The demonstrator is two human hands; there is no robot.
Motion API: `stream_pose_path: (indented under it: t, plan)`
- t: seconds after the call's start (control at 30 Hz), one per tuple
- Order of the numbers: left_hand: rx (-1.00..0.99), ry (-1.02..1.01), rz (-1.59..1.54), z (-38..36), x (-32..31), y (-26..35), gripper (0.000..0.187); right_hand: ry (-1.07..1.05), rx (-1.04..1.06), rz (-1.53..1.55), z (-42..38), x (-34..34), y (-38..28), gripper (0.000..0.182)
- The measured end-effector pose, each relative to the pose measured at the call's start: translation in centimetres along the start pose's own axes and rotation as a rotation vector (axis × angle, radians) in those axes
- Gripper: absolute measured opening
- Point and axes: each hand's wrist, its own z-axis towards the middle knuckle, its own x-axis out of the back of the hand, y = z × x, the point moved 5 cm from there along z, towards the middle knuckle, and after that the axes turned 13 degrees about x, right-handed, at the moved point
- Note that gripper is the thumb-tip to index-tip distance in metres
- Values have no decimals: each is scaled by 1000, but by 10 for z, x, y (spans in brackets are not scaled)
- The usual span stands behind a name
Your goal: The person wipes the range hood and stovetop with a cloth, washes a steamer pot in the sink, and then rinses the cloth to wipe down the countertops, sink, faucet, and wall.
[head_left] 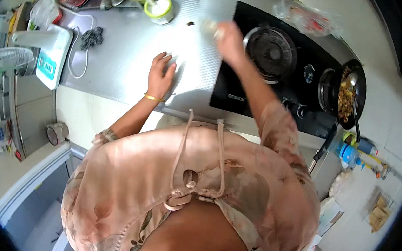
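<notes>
My left hand rests at the steel counter, its fingers stretched out and nothing in them. Near the left edge of the black gas stove, my right hand is closed round a small pale thing, too blurred to name. A small dark bit lies on the counter to the left of that pale thing. Behind my left hand stands an open tub with a yellow-green rim, with white powdery contents and a spoon handle in it.
A wok of chopped food with a ladle sits on the right burner. The left burner holds no pan. A clear plastic bag lies behind the stove. At left are a kitchen scale, a steel-wool scrubber and a white cable.
</notes>
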Motion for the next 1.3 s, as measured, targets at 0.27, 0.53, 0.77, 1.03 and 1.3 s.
stream_pose_path:
  t: [0.27, 0.53, 0.77, 1.03, 1.3]
  plan:
    - [205, 60, -94, -46, 90, -86, 30, -206, -21, -633, 115, -77, 105, 35]
    - [263, 166, -172, -39, 139, -110, 29, -50, 174, -170, -55, -165, -78, 22]
    - [159, 418, -4, -89, 170, -97, 25, -379, 315, 408, -137, -208, -182, 23]
    - [180, 356, 188, -196, 125, -120, 28, -103, 271, -394, -220, -103, -116, 41]
    - [253, 251, 129, -206, 136, -128, 34, -106, 311, -11, -190, -105, -136, 37]
